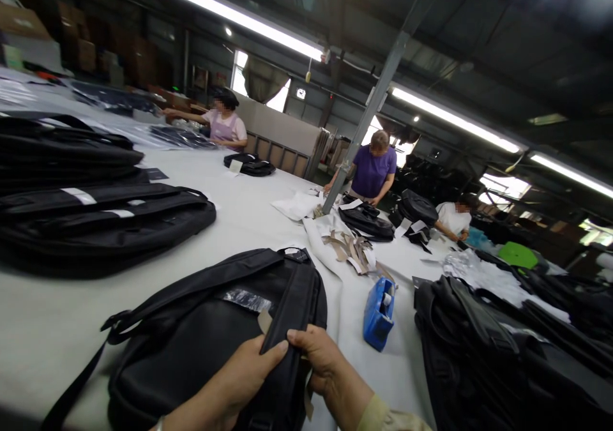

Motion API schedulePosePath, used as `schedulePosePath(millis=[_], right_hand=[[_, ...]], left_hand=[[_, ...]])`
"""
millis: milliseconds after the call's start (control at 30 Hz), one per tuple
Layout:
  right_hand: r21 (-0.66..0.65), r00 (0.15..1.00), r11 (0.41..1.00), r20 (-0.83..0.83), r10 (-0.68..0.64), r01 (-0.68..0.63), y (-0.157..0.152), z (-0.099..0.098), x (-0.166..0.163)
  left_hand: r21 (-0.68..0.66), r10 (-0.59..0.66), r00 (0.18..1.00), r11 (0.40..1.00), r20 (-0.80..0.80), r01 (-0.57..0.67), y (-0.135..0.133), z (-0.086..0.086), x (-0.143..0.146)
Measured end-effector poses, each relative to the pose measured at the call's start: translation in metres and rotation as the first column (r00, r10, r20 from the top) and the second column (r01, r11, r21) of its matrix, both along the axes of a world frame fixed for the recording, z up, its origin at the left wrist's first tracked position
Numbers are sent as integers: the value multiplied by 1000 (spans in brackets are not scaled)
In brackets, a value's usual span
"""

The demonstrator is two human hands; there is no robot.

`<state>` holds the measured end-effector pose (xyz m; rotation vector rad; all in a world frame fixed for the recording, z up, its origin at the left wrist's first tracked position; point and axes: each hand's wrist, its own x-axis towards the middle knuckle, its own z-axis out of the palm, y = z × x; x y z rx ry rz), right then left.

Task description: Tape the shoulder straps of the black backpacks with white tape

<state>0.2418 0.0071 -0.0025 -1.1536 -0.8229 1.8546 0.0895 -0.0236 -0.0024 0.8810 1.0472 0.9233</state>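
Observation:
A black backpack [191,348] lies on the white table with its shoulder straps facing up. Both my hands are on its right-hand shoulder strap [293,297]. My left hand [249,367] grips the strap's left edge, thumb on top and fingers hidden beneath. From the other edge my right hand [323,357] pinches the same strap, its thumb close to the left one. A beige paper strip [264,321] sticks out beside the strap above my left hand. Between the straps, a shiny clear plastic piece [246,300] rests on the back panel. The other strap [191,284] lies loose.
A blue tape dispenser [378,316] stands right of the backpack, near torn paper strips [349,249]. Black bags are piled at left [105,220] and right [479,348]. A metal post [368,118] rises beyond the table. Several co-workers stand around it, one in purple [374,170].

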Motion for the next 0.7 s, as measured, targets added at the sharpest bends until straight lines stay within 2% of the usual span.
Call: schedulePosePath(millis=[67,133,200,267,333,433,567,700], right_hand=[[3,997,999,53,52,-52,3,1,12],[15,971,985,171,167,-172,6,5,31],[22,894,948,342,291,-317,8,12,52],[26,793,912,504,343,-410,11,19,68],[36,716,902,623,315,-429,15,24,74],[71,653,893,708,268,-444,24,29,65],[99,632,871,727,267,-482,32,29,44],[146,620,853,749,235,-501,35,32,38]], left_hand=[[-20,1,1000,1000,22,0,3,-2,2],[-80,0,996,997,84,6,3,-8,1],[-133,-5,991,991,137,24,2,-12,-2],[-160,-10,988,987,153,35,0,-15,-4],[-170,-12,986,985,165,41,-1,-14,-6],[-206,2,981,978,194,39,0,-13,-7],[-262,26,978,965,209,31,2,-14,-9],[-270,29,978,963,206,28,2,-21,-10]])
